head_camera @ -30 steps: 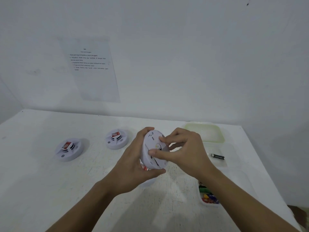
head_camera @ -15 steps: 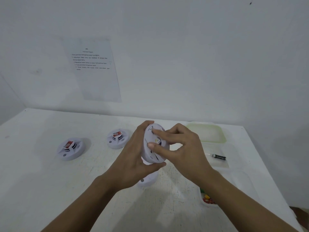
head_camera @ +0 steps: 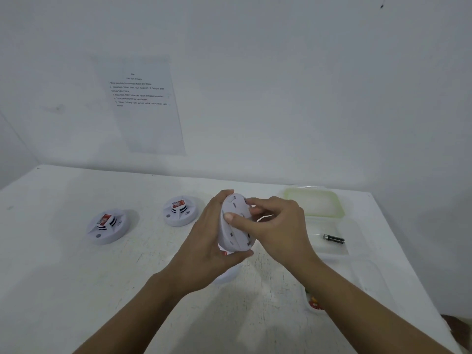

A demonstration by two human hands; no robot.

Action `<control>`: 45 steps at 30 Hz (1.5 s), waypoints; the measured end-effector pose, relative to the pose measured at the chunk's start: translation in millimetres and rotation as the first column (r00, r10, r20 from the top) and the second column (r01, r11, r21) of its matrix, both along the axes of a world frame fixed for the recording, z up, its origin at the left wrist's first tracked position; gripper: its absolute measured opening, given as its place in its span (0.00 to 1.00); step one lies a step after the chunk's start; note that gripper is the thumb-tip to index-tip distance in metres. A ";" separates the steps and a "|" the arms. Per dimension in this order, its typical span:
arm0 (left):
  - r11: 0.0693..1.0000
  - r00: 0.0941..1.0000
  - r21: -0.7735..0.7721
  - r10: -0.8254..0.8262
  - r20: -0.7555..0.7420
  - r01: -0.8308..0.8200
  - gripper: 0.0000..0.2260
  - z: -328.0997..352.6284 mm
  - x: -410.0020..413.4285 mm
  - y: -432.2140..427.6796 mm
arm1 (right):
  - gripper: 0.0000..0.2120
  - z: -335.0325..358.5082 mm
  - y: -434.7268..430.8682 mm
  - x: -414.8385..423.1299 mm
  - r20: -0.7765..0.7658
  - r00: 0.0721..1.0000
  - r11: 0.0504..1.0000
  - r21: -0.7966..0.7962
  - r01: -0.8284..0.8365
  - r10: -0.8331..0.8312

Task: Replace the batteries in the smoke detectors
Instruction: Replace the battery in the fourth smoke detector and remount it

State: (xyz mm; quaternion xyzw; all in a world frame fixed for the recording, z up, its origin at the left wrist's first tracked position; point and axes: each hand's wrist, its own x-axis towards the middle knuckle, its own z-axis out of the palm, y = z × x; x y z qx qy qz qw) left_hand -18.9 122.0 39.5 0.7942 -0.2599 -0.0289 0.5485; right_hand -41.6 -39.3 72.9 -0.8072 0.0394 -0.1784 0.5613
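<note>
My left hand (head_camera: 204, 249) grips a white round smoke detector (head_camera: 235, 226) above the table, its back turned toward me and tilted on edge. My right hand (head_camera: 275, 226) pinches its back plate, thumb on the face and fingers over the far rim. Two more white detectors with red labels lie face up on the table, one at the far left (head_camera: 107, 227) and one nearer the middle (head_camera: 180, 212). A white round part (head_camera: 227, 275) lies on the table under my hands, mostly hidden. One black battery (head_camera: 334, 239) lies in a clear tray (head_camera: 329, 249) on the right.
A pale green lid or box (head_camera: 315, 204) sits behind the clear tray. A clear container with colourful batteries (head_camera: 314, 304) is mostly hidden by my right forearm. A printed instruction sheet (head_camera: 143, 103) hangs on the wall. The table's right edge is close.
The detector has turned more on edge in my hands, and my right fingers have shifted around its back plate. Everything on the table lies as before.
</note>
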 end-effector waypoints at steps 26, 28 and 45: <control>0.971 0.983 0.191 0.123 0.134 -0.147 0.45 9.6 3.1 35.9 | 0.13 -1.4 25.4 -2.1 -0.156 0.928 0.838 0.498 -0.223 0.340; 0.977 0.985 0.149 0.139 0.102 -0.153 0.44 6.8 3.5 39.5 | 0.14 -4.0 27.8 0.3 -0.145 0.929 0.808 0.552 -0.208 0.339; 0.954 0.945 -0.295 -0.044 -0.323 -0.056 0.32 9.6 26.1 91.3 | 0.21 -26.4 60.9 23.7 -0.048 0.946 0.828 0.499 -0.257 0.322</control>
